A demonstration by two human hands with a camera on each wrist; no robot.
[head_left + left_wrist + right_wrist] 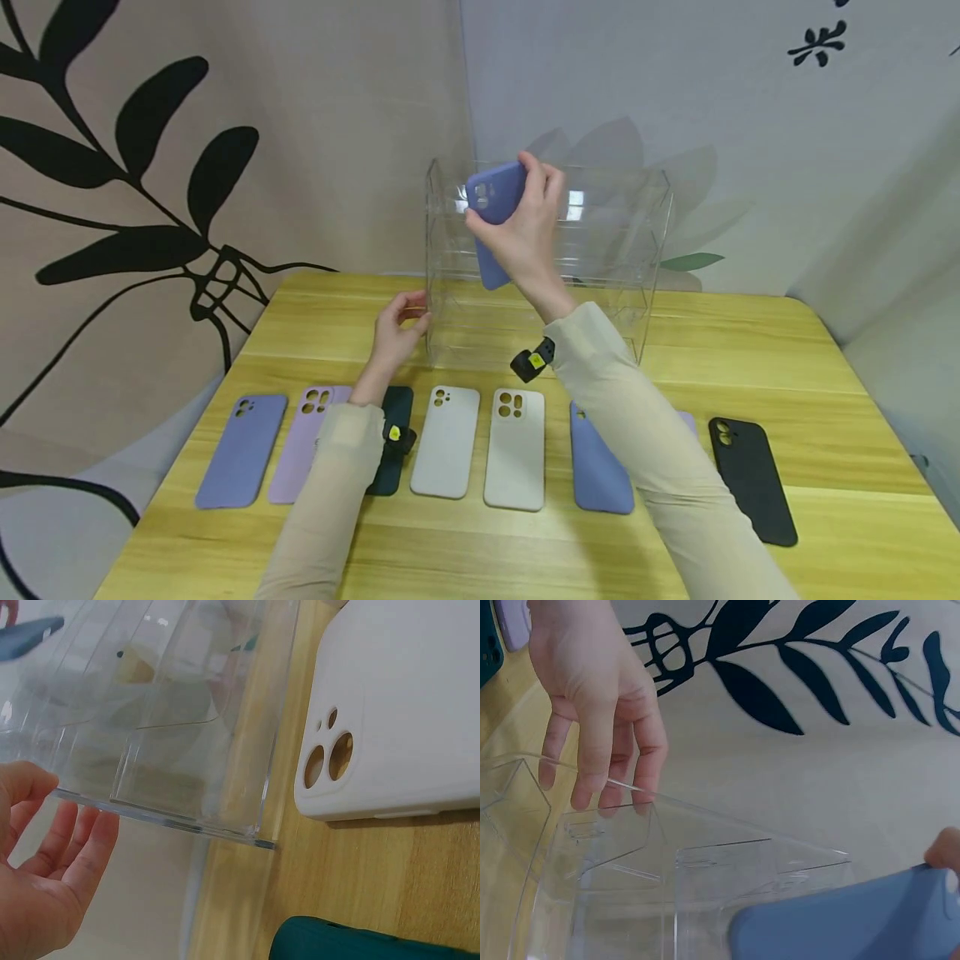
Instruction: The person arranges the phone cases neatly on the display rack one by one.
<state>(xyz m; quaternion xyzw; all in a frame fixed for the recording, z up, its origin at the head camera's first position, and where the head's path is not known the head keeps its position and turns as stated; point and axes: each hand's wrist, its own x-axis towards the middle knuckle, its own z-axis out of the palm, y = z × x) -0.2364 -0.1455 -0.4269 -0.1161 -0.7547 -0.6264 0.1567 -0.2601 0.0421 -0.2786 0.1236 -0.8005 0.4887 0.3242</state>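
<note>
My right hand point(528, 221) grips a blue-purple phone case point(487, 265) by its edges, thumb on one side and fingers on the other. The case is tilted, its camera end up, over the clear acrylic rack point(652, 271). In the right wrist view the lower end of the phone case point(817, 922) overlaps the rack's clear compartments. Low on the rack's left side, my left hand point(401, 329) holds the front edge of the side wall. Up close, the left hand point(45, 877) has its thumb and fingertips at that clear edge point(165, 822).
Phone cases lie in a row before the rack: blue-purple point(240, 454), lilac point(296, 454), dark green point(386, 479), white point(445, 446), off-white point(514, 454), blue point(603, 479) and black point(753, 479). My right sleeve point(645, 425) partly covers another lilac one point(689, 423). Behind stands a patterned wall point(360, 125).
</note>
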